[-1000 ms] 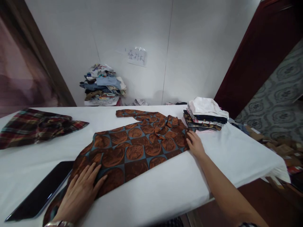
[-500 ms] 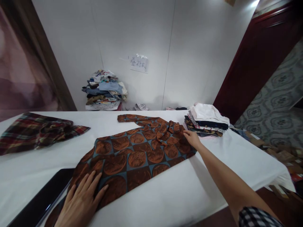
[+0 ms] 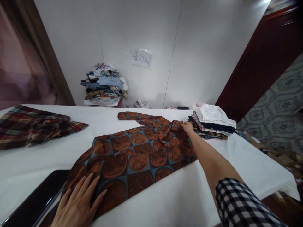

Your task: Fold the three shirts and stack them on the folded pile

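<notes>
Where the brown patterned shirt [image 3: 137, 157] lies spread across the middle of the white table [image 3: 236, 157], the left hand [image 3: 78, 203] presses its near left hem, fingers flat and fanned wide; the wrist is cut off by the frame edge. The right hand [image 3: 188, 127] reaches the far collar, but its fingers are seen from behind and whether they pinch cloth I cannot tell. Just right stands a folded stack [image 3: 213, 121]; a dark tablet [image 3: 35, 198], partly cut off, lies near left.
</notes>
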`<action>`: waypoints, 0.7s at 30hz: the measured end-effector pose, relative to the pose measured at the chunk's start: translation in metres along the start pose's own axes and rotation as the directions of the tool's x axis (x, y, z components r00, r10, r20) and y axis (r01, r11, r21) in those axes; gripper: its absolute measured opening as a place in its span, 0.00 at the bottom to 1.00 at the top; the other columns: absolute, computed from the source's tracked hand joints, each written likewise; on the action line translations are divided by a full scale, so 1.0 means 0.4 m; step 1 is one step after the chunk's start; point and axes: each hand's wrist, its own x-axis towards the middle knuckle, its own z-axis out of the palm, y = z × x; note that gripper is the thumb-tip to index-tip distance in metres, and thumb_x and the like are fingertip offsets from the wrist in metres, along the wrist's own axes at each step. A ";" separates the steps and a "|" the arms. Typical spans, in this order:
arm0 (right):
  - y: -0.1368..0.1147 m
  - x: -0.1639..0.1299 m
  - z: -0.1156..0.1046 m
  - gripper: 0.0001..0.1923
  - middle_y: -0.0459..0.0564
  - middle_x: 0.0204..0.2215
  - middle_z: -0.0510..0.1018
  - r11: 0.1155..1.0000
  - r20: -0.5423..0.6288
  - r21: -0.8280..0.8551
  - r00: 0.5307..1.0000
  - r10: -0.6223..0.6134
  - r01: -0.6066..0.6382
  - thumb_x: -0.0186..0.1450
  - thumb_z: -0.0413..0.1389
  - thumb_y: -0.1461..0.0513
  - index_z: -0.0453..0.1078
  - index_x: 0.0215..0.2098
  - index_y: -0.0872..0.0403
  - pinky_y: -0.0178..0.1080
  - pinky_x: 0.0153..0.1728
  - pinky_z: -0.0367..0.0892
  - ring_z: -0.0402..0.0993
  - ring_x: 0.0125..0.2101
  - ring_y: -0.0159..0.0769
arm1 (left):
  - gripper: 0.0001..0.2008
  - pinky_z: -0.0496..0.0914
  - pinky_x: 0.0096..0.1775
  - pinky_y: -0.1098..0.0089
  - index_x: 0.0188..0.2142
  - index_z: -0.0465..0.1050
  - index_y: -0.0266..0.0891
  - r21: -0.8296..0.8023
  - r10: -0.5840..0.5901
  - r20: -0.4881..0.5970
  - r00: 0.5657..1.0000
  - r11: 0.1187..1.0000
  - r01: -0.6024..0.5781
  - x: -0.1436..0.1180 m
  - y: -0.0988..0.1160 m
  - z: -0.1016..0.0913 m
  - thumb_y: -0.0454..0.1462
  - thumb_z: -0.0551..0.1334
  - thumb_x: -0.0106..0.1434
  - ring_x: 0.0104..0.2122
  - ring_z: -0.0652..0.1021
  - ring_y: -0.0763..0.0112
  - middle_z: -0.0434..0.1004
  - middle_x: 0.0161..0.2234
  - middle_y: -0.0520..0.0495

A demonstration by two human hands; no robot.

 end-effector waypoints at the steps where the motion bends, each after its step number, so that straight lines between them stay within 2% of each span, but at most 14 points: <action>1: -0.017 0.004 -0.015 0.10 0.50 0.22 0.76 0.997 -0.033 0.075 0.999 0.005 -0.002 0.57 0.52 0.58 0.69 0.24 0.57 0.35 0.31 0.66 0.73 0.30 0.37 | 0.24 0.44 0.60 0.43 0.49 0.75 0.54 -0.009 0.002 -0.018 1.000 1.000 -0.002 0.001 0.003 -0.002 0.37 0.48 0.57 0.65 0.49 0.51 0.62 0.61 0.51; 7: -0.159 0.005 -0.159 0.10 0.43 0.23 0.73 0.896 -0.175 0.437 0.985 -0.003 0.080 0.60 0.48 0.56 0.64 0.32 0.54 0.33 0.27 0.68 0.71 0.27 0.32 | 0.24 0.46 0.60 0.44 0.47 0.76 0.48 -0.082 -0.074 -0.082 0.994 0.994 0.068 0.017 0.042 -0.035 0.41 0.46 0.59 0.64 0.52 0.51 0.63 0.60 0.47; 11: -0.247 -0.047 -0.262 0.08 0.40 0.20 0.70 0.814 -0.204 0.565 0.979 -0.018 0.133 0.59 0.51 0.56 0.61 0.31 0.52 0.33 0.23 0.65 0.68 0.22 0.30 | 0.25 0.49 0.60 0.46 0.51 0.72 0.43 -0.160 -0.193 -0.068 0.979 0.971 0.181 0.037 0.069 -0.071 0.47 0.48 0.60 0.62 0.58 0.51 0.64 0.59 0.42; 13: -0.282 -0.099 -0.301 0.08 0.40 0.20 0.70 0.743 -0.222 0.632 0.970 -0.098 0.220 0.57 0.54 0.57 0.61 0.30 0.52 0.32 0.23 0.64 0.67 0.21 0.29 | 0.27 0.50 0.59 0.46 0.53 0.69 0.40 -0.212 -0.245 -0.069 0.967 0.951 0.225 0.045 0.072 -0.085 0.49 0.49 0.59 0.61 0.59 0.51 0.63 0.59 0.39; 15: -0.312 -0.171 -0.328 0.09 0.40 0.21 0.70 0.667 -0.223 0.669 0.944 -0.242 0.329 0.56 0.57 0.58 0.62 0.29 0.52 0.32 0.25 0.64 0.67 0.22 0.28 | 0.30 0.50 0.59 0.45 0.55 0.67 0.36 -0.260 -0.273 -0.103 0.957 0.936 0.239 0.049 0.075 -0.105 0.50 0.49 0.59 0.61 0.59 0.50 0.62 0.60 0.36; 17: -0.337 -0.262 -0.337 0.08 0.40 0.21 0.71 0.654 -0.171 0.636 0.901 -0.398 0.410 0.57 0.57 0.57 0.64 0.29 0.52 0.32 0.26 0.64 0.66 0.23 0.28 | 0.31 0.49 0.60 0.46 0.54 0.68 0.34 -0.342 -0.275 -0.175 0.945 0.917 0.204 0.049 0.089 -0.137 0.51 0.51 0.58 0.60 0.61 0.49 0.62 0.60 0.35; 19: -0.355 -0.367 -0.323 0.06 0.41 0.23 0.72 0.689 -0.084 0.543 0.848 -0.524 0.480 0.60 0.56 0.58 0.66 0.30 0.52 0.32 0.28 0.64 0.67 0.24 0.29 | 0.29 0.54 0.59 0.49 0.51 0.70 0.36 -0.520 -0.271 -0.192 0.943 0.843 0.137 0.050 0.126 -0.181 0.51 0.54 0.57 0.57 0.65 0.49 0.67 0.57 0.36; 20: -0.362 -0.422 -0.306 0.05 0.42 0.25 0.73 0.700 -0.054 0.481 0.815 -0.577 0.528 0.61 0.55 0.59 0.68 0.30 0.52 0.33 0.31 0.64 0.68 0.27 0.29 | 0.28 0.58 0.57 0.51 0.50 0.70 0.38 -0.649 -0.276 -0.139 0.951 0.751 0.123 0.051 0.155 -0.205 0.52 0.56 0.56 0.54 0.69 0.51 0.70 0.54 0.38; 21: -0.366 -0.478 -0.282 0.04 0.43 0.26 0.74 0.692 -0.028 0.431 0.776 -0.631 0.579 0.61 0.55 0.60 0.69 0.31 0.52 0.33 0.33 0.65 0.69 0.29 0.30 | 0.27 0.63 0.55 0.54 0.50 0.70 0.40 -0.783 -0.272 -0.043 0.961 0.607 0.136 0.054 0.189 -0.228 0.53 0.57 0.56 0.51 0.73 0.53 0.73 0.51 0.39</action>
